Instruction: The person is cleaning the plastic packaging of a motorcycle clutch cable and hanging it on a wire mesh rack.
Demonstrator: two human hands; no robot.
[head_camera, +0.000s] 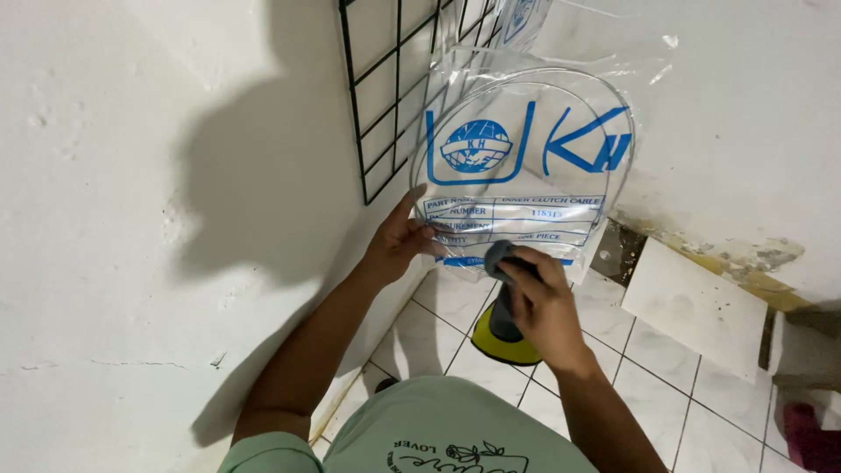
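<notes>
My left hand [399, 241] pinches the bag [526, 166] hanging against the wall grid [385, 96] while my right hand [543, 307] grips the scanner [504, 307] under its label; next, I judge, aim squarely.

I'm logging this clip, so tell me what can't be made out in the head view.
- Tool: its top is covered by the right hand and its working face points away, so its kind is unclear.
- Bag: its top is cut off by the frame edge; glare blurs the coiled cable inside.
- Left hand: its fingertips are behind the bag.
- Grid rack: cut off at the top edge.
</notes>
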